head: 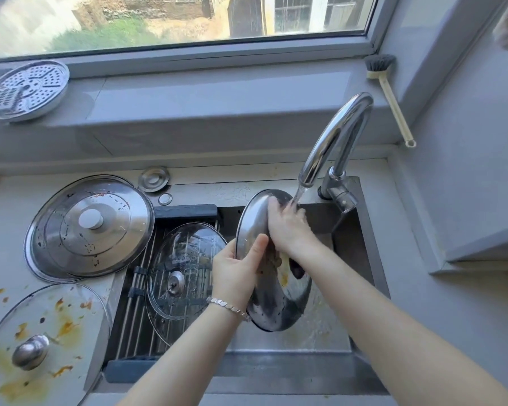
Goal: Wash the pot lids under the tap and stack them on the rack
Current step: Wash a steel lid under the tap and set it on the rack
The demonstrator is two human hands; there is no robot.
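steel lid (276, 306) held on edge, left hand (236, 271) gripping its rim, right hand (288, 230) just above, fingers (276, 205) pressed on it, tap (332, 136) water running onto them

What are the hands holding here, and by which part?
A steel lid, tilted under the tap: the left hand grips its rim, thumb across the face; the right hand lies on its upper part, grip unclear.

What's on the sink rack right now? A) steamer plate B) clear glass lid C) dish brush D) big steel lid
B: the clear glass lid lies flat on the rack; the big steel lid sits on the counter beside it.
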